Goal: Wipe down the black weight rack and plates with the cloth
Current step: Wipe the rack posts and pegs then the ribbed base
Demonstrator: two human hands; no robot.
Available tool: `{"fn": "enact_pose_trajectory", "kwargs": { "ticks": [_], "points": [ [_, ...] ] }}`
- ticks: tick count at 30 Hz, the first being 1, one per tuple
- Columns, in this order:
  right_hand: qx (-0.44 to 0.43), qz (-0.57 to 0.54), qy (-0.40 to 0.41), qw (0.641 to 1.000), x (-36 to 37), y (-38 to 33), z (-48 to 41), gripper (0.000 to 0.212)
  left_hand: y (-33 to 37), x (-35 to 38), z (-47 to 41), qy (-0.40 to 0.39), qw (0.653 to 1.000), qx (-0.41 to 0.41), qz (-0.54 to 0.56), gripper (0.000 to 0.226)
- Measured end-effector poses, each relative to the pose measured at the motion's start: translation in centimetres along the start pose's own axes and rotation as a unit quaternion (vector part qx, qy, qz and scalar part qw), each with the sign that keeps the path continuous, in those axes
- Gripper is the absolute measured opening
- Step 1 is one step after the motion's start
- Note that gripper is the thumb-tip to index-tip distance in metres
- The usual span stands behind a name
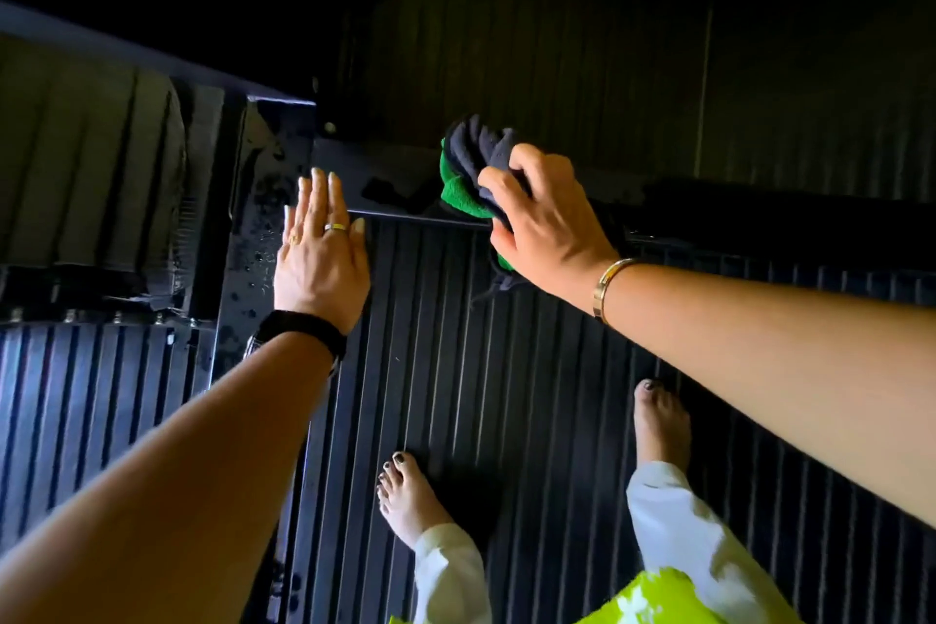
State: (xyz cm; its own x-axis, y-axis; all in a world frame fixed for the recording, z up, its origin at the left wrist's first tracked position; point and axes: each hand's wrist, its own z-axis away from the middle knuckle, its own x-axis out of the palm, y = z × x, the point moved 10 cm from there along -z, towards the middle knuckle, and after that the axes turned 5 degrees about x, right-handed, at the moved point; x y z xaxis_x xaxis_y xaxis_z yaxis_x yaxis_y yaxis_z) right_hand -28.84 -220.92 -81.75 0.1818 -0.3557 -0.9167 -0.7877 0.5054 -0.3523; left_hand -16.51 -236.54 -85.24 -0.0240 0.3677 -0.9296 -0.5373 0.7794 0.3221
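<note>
Over bare feet (410, 497) on a ribbed floor (506, 345), the right hand (547, 223) clutches the bunched cloth (471, 167) against the rack (385, 177), the left hand (319, 253) is flat with straight fingers nearby, and everything beyond is too dark to make out.

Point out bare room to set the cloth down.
The ribbed mat, bordered by the rack bar above and the feet below, is bare. Crowded: the bar itself, with the left hand by its corner and the right hand gripping the cloth on it.

Two hands (320, 264) (544, 226), one cloth (468, 167), one rack (263, 167), two bare feet (407, 497) (661, 426).
</note>
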Motion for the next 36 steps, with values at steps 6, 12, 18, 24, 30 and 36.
{"fn": "enact_pose_trajectory", "kwargs": {
  "ticks": [6,12,18,24,30,36],
  "points": [
    [0.051,0.012,0.051,0.997,6.7,1.2,-1.9,0.047,-3.4,3.5,-3.0,-0.021,0.997,0.072,-0.006,0.053],
    [0.028,-0.037,-0.023,0.999,13.6,-1.4,-3.7,0.038,-7.3,6.8,-5.7,-0.043,0.999,0.030,0.001,0.056],
    [-0.044,0.073,-0.272,0.959,21.1,-5.0,-5.5,0.052,-10.3,9.2,-7.1,-0.092,0.996,0.008,-0.015,0.056],
    [0.050,0.093,-0.252,0.962,20.1,-1.4,-7.1,0.054,-9.0,11.0,-8.9,-0.095,0.995,0.005,0.001,0.056],
    [0.113,0.152,-0.179,0.965,18.3,-0.1,-1.3,0.053,-8.9,11.3,-8.1,-0.123,0.992,0.009,0.006,0.057],
    [0.029,0.139,-0.203,0.969,19.8,-2.2,-5.9,0.054,-5.9,11.6,-8.8,-0.129,0.988,0.083,-0.003,0.057]
  ]
}}
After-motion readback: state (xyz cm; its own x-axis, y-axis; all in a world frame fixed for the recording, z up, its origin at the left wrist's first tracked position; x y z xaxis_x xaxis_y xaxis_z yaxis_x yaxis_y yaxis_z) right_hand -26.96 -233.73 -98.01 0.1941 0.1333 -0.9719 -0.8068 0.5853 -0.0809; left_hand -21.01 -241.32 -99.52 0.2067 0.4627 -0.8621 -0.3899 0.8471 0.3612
